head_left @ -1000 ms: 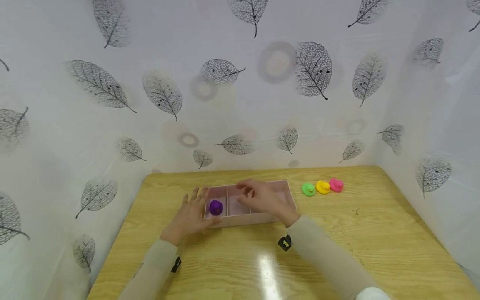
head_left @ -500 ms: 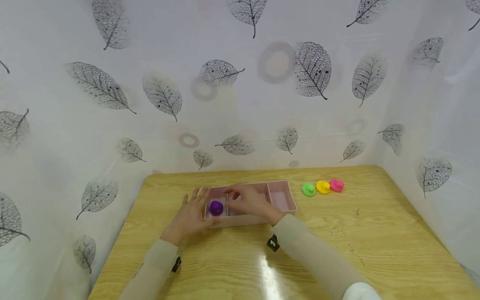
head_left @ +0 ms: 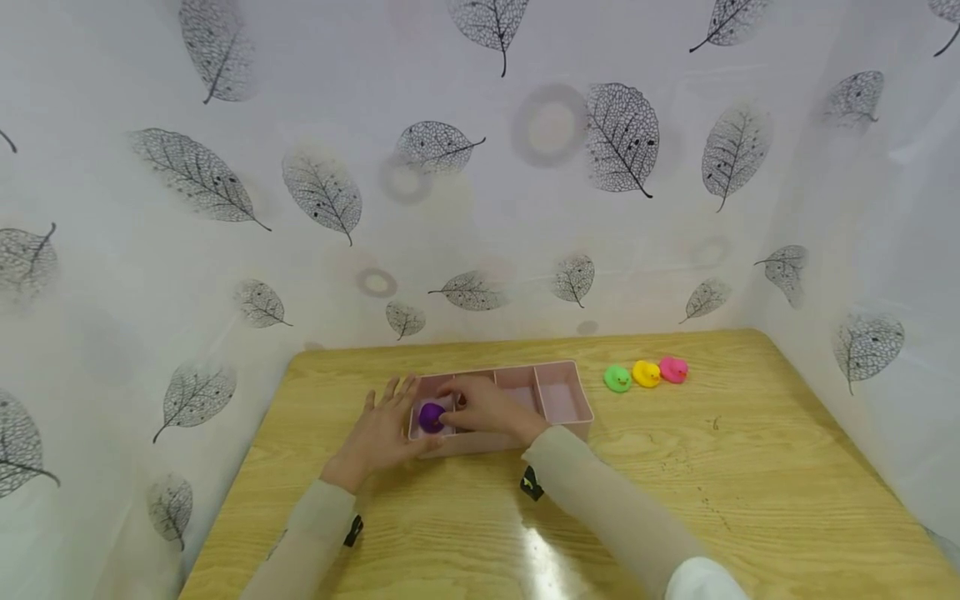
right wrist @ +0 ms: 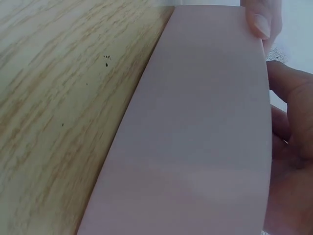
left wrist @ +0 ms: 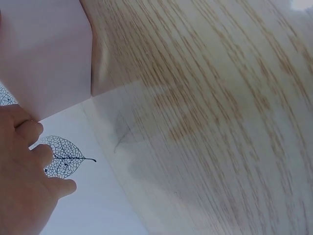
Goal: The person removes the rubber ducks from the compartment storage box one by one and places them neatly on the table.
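Note:
A pink divided box [head_left: 566, 427] stands on the table, split into several compartments in a row. In its leftmost compartment sits a purple rubber duck [head_left: 431, 417]. My left hand [head_left: 378, 435] rests against the box's left end, fingers spread and thumb by the front rim. Over the box my right hand [head_left: 491, 410] reaches left, its thumb at the duck's right side and its index finger above and behind; a gap shows between them. In the right wrist view the box's front wall [right wrist: 186, 112] hides most of the right hand's fingertips. The left wrist view shows the left-hand fingers [left wrist: 41, 154] beside the box.
Right of the box, a green duck [head_left: 617, 378], a yellow duck [head_left: 646, 374] and a pink duck [head_left: 673, 370] stand in a row on the wooden table [head_left: 420, 533]. A white leaf-patterned curtain [head_left: 480, 208] surrounds the table's back and sides.
My right hand has moved left across the box, from the middle compartments to the purple duck, uncovering the right compartments. The left hand, box and ducks have stayed put.

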`<state>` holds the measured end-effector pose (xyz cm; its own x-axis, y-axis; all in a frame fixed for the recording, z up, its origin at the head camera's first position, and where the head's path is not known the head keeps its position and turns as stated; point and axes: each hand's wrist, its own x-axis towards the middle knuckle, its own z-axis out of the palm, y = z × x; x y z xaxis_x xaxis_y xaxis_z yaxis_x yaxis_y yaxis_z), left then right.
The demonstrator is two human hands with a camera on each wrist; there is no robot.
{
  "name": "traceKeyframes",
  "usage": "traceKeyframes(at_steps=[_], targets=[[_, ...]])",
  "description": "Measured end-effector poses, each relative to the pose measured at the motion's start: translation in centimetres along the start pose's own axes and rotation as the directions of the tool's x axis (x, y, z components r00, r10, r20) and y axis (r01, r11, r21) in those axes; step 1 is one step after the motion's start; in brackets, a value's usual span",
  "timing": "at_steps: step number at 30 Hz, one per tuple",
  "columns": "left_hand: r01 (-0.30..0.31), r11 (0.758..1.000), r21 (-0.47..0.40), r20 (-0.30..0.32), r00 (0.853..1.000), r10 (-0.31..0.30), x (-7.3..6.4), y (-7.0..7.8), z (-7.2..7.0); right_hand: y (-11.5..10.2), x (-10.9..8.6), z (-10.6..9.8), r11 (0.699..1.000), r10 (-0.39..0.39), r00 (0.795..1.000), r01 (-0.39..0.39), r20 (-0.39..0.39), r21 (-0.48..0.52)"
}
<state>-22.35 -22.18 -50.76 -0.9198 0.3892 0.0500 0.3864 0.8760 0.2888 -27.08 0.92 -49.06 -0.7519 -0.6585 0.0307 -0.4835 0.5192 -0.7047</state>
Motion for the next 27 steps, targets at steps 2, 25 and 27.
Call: traceKeyframes(at_steps=[2,25,27], targets=[[0.002,1.000,0.006,0.000,1.000,-0.002,0.0,-0.1,0.0,-0.1,0.2,0.1,1.000,0.002,1.000,-0.002,0.005,0.008],[0.006,1.000,-0.026,0.009,1.000,-0.005,0.0,-0.1,-0.1,-0.8,2.4,1.3,0.985,0.050,0.998,-0.042,0.043,-0.165],[0.003,1.000,-0.024,0.007,1.000,-0.003,0.0,-0.2,0.0,-0.8,2.6,1.3,0.983,0.037,0.998,-0.027,0.053,-0.179]])
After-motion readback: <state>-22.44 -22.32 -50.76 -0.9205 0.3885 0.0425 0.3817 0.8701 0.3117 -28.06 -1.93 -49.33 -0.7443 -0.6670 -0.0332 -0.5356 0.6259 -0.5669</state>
